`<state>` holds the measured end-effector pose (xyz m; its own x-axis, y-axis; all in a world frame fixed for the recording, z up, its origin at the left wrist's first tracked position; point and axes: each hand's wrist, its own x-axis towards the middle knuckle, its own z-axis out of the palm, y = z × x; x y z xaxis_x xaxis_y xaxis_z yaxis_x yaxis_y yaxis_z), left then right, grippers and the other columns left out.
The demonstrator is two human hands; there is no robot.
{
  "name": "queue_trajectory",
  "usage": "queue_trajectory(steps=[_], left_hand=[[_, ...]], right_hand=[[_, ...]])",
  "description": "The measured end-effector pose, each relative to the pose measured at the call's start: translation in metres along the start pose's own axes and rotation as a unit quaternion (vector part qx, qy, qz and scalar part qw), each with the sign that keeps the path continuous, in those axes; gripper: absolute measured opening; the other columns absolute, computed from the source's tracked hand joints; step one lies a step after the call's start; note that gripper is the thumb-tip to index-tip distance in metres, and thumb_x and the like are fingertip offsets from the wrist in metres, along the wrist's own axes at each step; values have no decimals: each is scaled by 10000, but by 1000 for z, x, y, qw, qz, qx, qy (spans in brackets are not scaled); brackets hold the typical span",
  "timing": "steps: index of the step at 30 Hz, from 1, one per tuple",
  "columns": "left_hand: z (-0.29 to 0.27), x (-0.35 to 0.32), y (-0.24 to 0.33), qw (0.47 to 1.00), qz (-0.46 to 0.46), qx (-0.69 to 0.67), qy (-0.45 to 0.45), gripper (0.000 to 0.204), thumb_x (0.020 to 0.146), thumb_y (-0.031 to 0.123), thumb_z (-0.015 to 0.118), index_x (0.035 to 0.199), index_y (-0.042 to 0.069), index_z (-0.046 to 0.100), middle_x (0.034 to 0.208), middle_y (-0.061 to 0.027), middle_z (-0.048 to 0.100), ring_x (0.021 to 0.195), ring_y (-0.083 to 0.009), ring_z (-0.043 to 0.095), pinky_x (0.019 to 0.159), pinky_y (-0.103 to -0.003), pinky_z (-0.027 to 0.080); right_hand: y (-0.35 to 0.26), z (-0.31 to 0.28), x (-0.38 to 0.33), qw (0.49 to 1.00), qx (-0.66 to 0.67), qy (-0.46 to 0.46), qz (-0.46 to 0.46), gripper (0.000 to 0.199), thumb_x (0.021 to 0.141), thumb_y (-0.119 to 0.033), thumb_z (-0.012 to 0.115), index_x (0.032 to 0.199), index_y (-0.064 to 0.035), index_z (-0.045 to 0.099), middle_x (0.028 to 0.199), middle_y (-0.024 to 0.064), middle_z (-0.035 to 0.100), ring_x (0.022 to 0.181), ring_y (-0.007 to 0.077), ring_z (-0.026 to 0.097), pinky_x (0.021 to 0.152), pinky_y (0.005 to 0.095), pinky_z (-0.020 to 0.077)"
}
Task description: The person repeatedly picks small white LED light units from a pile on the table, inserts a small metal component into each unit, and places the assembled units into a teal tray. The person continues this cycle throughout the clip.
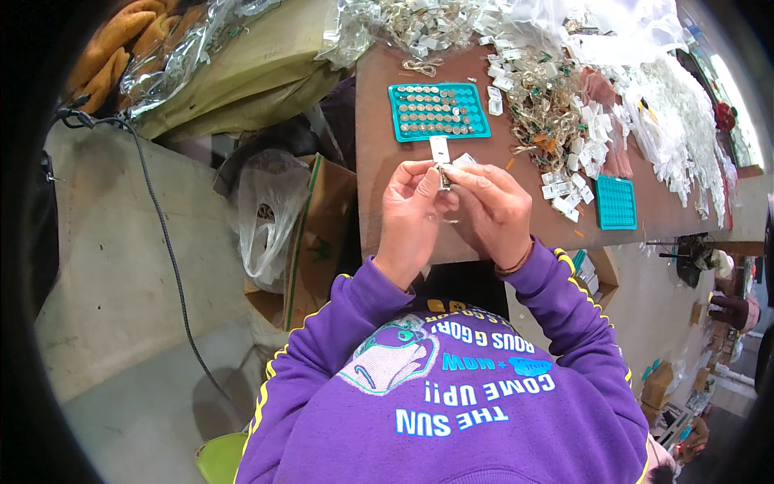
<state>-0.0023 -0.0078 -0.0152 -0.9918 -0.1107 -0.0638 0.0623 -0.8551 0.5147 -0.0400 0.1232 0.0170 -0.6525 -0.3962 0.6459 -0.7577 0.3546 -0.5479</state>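
My left hand [409,219] and my right hand [497,211] meet over the near part of the brown table, fingertips pinched together. Between them is a small white plastic piece [439,148], its flat end sticking up past my fingers. A small dark and shiny part shows at the pinch, too small to name. Just beyond my hands lies a teal tray [395,113] with rows of round silver discs [425,108]; the pockets on its right side hold none. Another white piece [465,160] shows right behind my right fingers.
To the right, tangled cords [548,113] and white plastic pieces [564,194] are heaped on the table [379,173]. A second teal tray [616,203] lies near the right side. On the left stand a cardboard box [314,234] and a clear plastic bag [270,202]. A dark cable [165,234] hangs farther left.
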Motion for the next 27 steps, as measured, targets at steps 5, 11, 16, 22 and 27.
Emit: queue_trajectory(steps=[5, 11, 16, 22, 27], left_hand=[[6, -10, 3, 995, -86, -19, -37, 192, 976, 147, 578, 1116, 17, 564, 969, -74, 647, 788, -119, 619, 685, -256, 518], [16, -22, -2, 979, -154, -92, -101, 231, 996, 163, 537, 1197, 51, 558, 1074, -33, 637, 910, -98, 620, 769, -229, 512], [22, -32, 2, 983, -149, -83, -68, 245, 1006, 215, 522, 1194, 60, 555, 1095, -35, 625, 955, -113, 613, 857, -295, 501], [23, -36, 1, 989, -120, -16, -79, 244, 1011, 253, 508, 1178, 80, 549, 1113, -20, 616, 1019, -111, 591, 894, -332, 487], [24, -38, 1, 984, -127, -68, -109, 240, 1014, 259, 503, 1175, 87, 549, 1113, -14, 614, 1017, -105, 585, 902, -323, 477]], right_hand=[[-1, -36, 16, 916, 235, -71, 318, 309, 916, -186, 633, 1141, 25, 627, 887, 48, 665, 830, 59, 599, 728, 257, 496], [-11, -37, 6, 948, 123, -46, 290, 192, 827, -102, 711, 989, -3, 683, 886, 70, 674, 768, 120, 632, 627, 254, 496], [-25, -36, -8, 999, -13, 2, -41, 344, 710, -15, 760, 1047, -23, 693, 968, 121, 665, 858, 267, 673, 708, 331, 554], [-25, -47, -5, 997, 39, -59, -35, 414, 703, -31, 770, 1106, -24, 674, 1045, 129, 648, 911, 281, 665, 761, 354, 561], [-24, -43, -8, 993, -41, -56, -96, 391, 716, -27, 745, 1098, -27, 662, 1021, 124, 639, 900, 283, 661, 745, 349, 561]])
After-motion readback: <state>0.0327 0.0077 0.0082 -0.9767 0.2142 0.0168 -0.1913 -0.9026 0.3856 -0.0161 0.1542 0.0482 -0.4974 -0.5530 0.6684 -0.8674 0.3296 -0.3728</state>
